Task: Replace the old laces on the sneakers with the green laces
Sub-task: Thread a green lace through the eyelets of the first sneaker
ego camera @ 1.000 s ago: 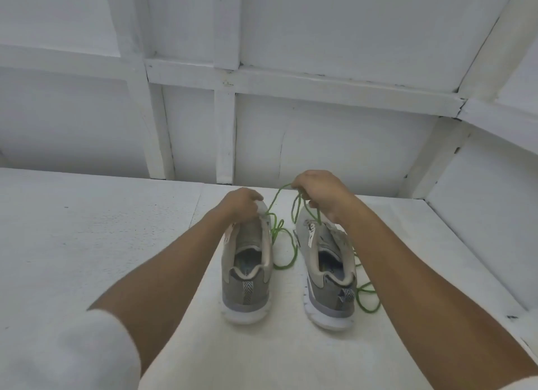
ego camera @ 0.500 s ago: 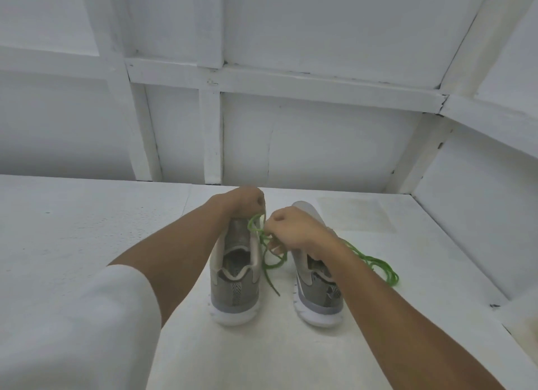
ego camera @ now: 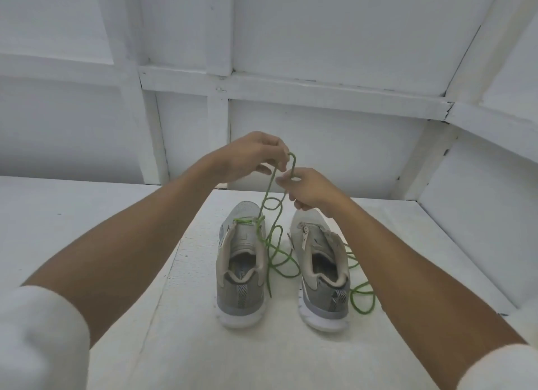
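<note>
Left sneaker (ego camera: 241,273) and right sneaker (ego camera: 323,273) stand side by side on the table (ego camera: 87,215). Above the left sneaker's toe, the left hand (ego camera: 250,156) and right hand (ego camera: 313,190) are close together, each pinching the green lace (ego camera: 269,186). It is threaded through the left sneaker's front eyelets, with slack coiled just right of that sneaker. A second green lace (ego camera: 362,301) lies farther right, past the right sneaker.

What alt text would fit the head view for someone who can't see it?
Left hand and right hand pinch a green lace, raised above two grey sneakers on a white table. It runs down into the front eyelets of the left sneaker. The right sneaker looks unlaced, with a green loop lying beside it.
</note>
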`<state>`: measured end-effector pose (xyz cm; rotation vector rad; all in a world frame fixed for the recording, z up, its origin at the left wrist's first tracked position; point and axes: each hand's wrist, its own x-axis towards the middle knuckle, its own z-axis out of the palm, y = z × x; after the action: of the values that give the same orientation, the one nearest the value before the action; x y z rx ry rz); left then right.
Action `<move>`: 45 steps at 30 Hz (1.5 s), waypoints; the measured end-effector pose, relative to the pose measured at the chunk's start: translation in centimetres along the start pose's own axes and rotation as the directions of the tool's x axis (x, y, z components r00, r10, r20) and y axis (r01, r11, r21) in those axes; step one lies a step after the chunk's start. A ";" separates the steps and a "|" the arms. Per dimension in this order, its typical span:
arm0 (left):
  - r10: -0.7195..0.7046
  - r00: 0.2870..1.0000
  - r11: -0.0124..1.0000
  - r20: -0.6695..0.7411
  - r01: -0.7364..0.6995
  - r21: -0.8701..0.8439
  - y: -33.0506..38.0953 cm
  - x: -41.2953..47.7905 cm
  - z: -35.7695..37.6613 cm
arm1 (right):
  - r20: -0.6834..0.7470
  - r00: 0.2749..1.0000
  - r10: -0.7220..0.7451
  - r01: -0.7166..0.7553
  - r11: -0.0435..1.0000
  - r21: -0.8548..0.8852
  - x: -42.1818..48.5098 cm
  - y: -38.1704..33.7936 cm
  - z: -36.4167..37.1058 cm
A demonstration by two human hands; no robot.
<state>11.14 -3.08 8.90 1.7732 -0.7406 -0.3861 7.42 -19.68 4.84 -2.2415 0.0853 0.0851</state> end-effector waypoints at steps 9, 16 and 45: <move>-0.022 0.994 0.977 -0.110 0.045 0.210 -1.7 -2.0 0.4 | -0.025 0.996 -0.085 0.087 0.992 0.096 1.3 0.4 -1.8; -0.152 0.987 0.975 -0.054 0.159 0.158 -3.9 -1.0 0.4 | -0.009 0.953 -0.303 0.272 0.839 0.471 0.2 -3.4 -3.6; -0.251 0.870 0.821 -0.425 0.423 0.383 -5.5 -7.8 -9.3 | -0.179 0.948 -0.264 0.304 0.919 0.252 -0.7 1.4 -2.5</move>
<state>12.42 9.81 5.91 2.3684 -0.2496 -0.1094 6.64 -22.45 5.35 -1.9533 -0.1461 -0.2327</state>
